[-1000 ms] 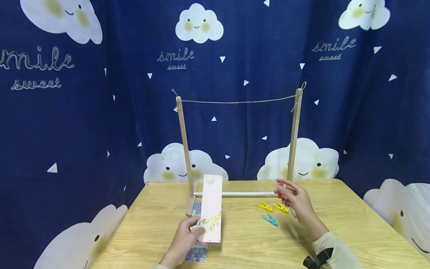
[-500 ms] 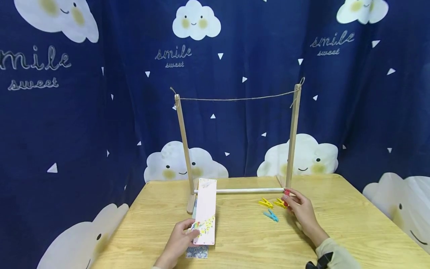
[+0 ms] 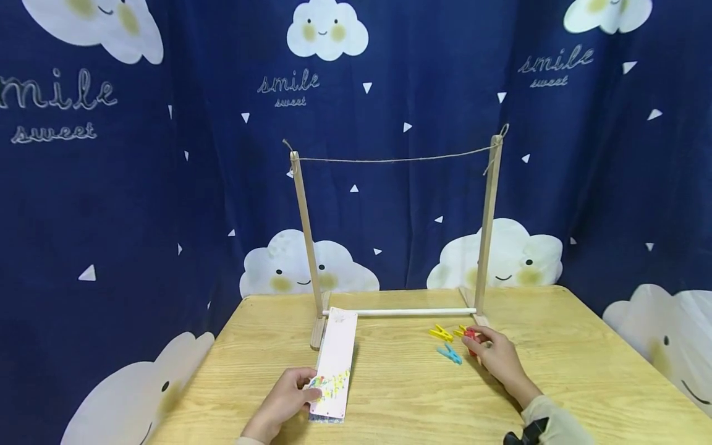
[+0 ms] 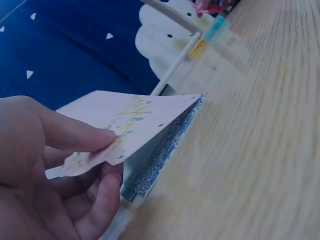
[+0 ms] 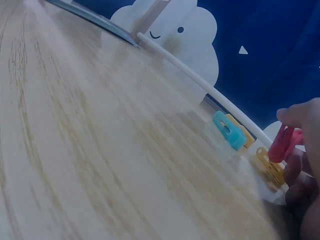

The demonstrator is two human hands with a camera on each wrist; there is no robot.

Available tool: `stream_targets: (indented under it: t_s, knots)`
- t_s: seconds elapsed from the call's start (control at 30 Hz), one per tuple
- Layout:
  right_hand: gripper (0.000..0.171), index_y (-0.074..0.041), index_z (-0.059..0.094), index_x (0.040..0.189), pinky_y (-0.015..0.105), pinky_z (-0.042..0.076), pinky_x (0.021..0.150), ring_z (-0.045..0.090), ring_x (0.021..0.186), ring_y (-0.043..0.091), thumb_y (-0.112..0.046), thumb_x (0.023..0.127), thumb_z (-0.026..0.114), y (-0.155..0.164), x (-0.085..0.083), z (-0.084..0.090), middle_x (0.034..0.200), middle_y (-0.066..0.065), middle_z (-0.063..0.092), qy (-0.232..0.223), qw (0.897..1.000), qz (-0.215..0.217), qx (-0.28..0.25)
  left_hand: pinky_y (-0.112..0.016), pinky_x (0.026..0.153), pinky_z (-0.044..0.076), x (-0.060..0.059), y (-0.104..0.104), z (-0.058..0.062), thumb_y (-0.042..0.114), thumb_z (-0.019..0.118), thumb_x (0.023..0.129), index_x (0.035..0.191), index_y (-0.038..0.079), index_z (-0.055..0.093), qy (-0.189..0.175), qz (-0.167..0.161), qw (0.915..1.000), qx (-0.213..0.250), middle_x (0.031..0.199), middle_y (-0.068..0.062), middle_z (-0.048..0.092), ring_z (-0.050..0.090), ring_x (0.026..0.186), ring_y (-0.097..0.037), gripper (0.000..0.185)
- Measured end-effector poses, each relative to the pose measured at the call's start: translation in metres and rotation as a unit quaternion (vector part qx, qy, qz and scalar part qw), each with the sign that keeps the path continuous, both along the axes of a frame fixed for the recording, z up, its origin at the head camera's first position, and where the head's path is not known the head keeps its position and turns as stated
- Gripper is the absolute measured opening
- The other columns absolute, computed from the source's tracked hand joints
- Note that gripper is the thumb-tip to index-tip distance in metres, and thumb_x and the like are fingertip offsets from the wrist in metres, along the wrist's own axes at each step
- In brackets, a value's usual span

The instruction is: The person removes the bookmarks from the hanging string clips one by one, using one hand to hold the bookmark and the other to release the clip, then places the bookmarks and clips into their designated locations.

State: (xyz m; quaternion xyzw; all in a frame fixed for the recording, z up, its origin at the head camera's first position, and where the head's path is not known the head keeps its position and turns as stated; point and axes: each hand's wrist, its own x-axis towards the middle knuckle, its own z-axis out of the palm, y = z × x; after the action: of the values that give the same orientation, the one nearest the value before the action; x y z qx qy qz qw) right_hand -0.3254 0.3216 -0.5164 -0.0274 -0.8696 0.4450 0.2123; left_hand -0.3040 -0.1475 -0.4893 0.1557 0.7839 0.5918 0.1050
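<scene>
My left hand [image 3: 283,395] pinches a long pale pink bookmark [image 3: 336,352] at its lower left edge, thumb on top. Yellow flowers and a small bird decorate its near end. In the left wrist view the bookmark is tilted close over a blue-patterned bookmark [image 4: 162,155] on the table, mostly covered in the head view. My right hand [image 3: 497,358] pinches a red clothespin [image 5: 281,145] low over the table. Right beside it lies a yellow clothespin [image 5: 269,164], partly hidden by the red one in the head view. A second yellow clothespin [image 3: 441,334] and a blue clothespin [image 3: 449,354] lie to the left.
Behind the hands stands a wooden frame with a left post [image 3: 307,235], a right post [image 3: 487,228] and a white crossbar [image 3: 411,313] low between them. Twine [image 3: 389,161] is strung between the post tops. A dark blue cloud-print curtain [image 3: 400,247] hangs behind the table [image 3: 411,389].
My left hand has brought the pink bookmark down and leftward over the blue-patterned one. My right hand has lowered the red clothespin toward the table, beside the yellow one.
</scene>
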Motion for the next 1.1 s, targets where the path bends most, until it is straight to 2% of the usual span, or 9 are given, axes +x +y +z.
stream_targets:
  t_s: [0.07, 0.17, 0.4, 0.67, 0.87, 1.1]
  knots:
    - [0.042, 0.0, 0.07, 0.126, 0.029, 0.049, 0.059, 0.059, 0.069, 0.016, -0.026, 0.095, 0.078, 0.0, 0.0, 0.0, 0.089, 0.005, 0.065, 0.006, 1.0, -0.006, 0.029, -0.029, 0.062, 0.057, 0.0, -0.001, 0.0, -0.004, 0.069, 0.092, 0.129, -0.019, 0.058, -0.008, -0.01, 0.9999, -0.002, 0.089, -0.008, 0.063, 0.061, 0.075, -0.018, 0.042]
    - [0.04, 0.0, 0.071, 0.124, 0.033, 0.049, 0.067, 0.06, 0.077, 0.018, -0.026, 0.094, 0.078, 0.0, -0.001, 0.0, 0.086, 0.003, 0.064, 0.016, 0.998, -0.013, 0.063, -0.029, 0.062, 0.056, 0.0, -0.002, 0.0, -0.003, 0.071, 0.091, 0.128, -0.017, 0.06, -0.011, -0.015, 0.9997, -0.017, 0.087, -0.007, 0.062, 0.06, 0.073, -0.017, 0.041]
    - [0.038, 0.0, 0.072, 0.121, 0.038, 0.049, 0.069, 0.061, 0.078, 0.019, -0.021, 0.092, 0.081, 0.002, -0.005, -0.006, 0.083, 0.0, 0.064, 0.038, 0.992, -0.003, 0.12, -0.028, 0.061, 0.052, -0.001, -0.003, 0.001, -0.002, 0.077, 0.087, 0.12, -0.009, 0.067, -0.011, -0.002, 0.9984, -0.055, 0.087, -0.007, 0.061, 0.058, 0.071, -0.017, 0.035]
    - [0.039, 0.0, 0.072, 0.121, 0.039, 0.05, 0.07, 0.06, 0.079, 0.018, -0.023, 0.091, 0.082, 0.003, -0.006, -0.011, 0.084, 0.0, 0.065, 0.034, 0.991, -0.001, 0.132, -0.031, 0.061, 0.056, 0.007, -0.003, 0.004, -0.005, 0.08, 0.083, 0.114, -0.008, 0.066, -0.023, -0.003, 0.998, -0.059, 0.084, -0.008, 0.056, 0.06, 0.068, -0.018, 0.035]
    - [0.04, 0.001, 0.071, 0.122, 0.039, 0.049, 0.07, 0.061, 0.08, 0.019, -0.023, 0.091, 0.082, 0.002, -0.005, -0.009, 0.086, 0.001, 0.066, 0.024, 0.991, -0.001, 0.131, -0.027, 0.054, 0.051, 0.011, -0.004, 0.006, -0.002, 0.085, 0.078, 0.106, -0.005, 0.065, 0.004, 0.014, 0.9972, -0.074, 0.073, -0.006, 0.055, 0.058, 0.058, -0.015, 0.034]
    - [0.043, 0.002, 0.071, 0.123, 0.042, 0.051, 0.071, 0.063, 0.083, 0.022, -0.025, 0.091, 0.082, 0.001, -0.004, -0.007, 0.09, 0.002, 0.067, 0.02, 0.99, 0.002, 0.138, -0.031, 0.057, 0.048, 0.012, -0.005, 0.007, 0.005, 0.087, 0.078, 0.104, -0.002, 0.067, 0.02, 0.036, 0.9926, -0.115, 0.072, -0.006, 0.056, 0.059, 0.059, -0.018, 0.034]
